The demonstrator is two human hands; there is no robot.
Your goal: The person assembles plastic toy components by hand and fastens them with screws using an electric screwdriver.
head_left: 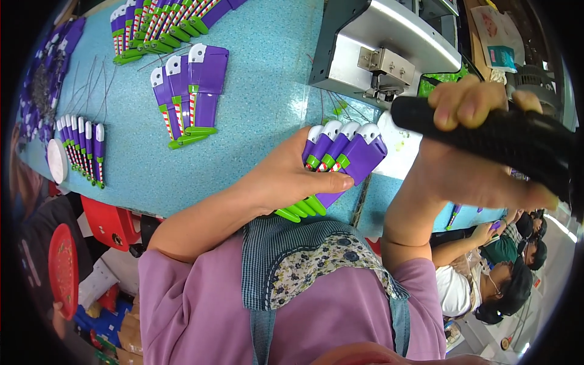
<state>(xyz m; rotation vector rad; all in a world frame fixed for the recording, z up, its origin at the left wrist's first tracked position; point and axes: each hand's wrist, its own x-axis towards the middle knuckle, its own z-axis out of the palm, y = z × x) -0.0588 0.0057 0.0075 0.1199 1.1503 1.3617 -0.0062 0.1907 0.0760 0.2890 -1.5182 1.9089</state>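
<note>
My left hand [289, 179] grips a fanned stack of several purple toy wing pieces [342, 155] with white ends, green tips and red-striped strips, held just below the machine. My right hand [480, 158] is wrapped around a thick black lever handle [523, 143] that reaches out to the right of a grey metal press machine [383, 45]. The press head with its small metal block [382, 67] sits just above the held pieces.
On the light blue table [267, 91] lie more purple wing pieces: a group of three [188, 91], a row at the top [164, 27] and a row at the left [82, 149]. Thin wires lie near them. Other people sit at the right [499, 267]. A red stool [109, 222] stands below.
</note>
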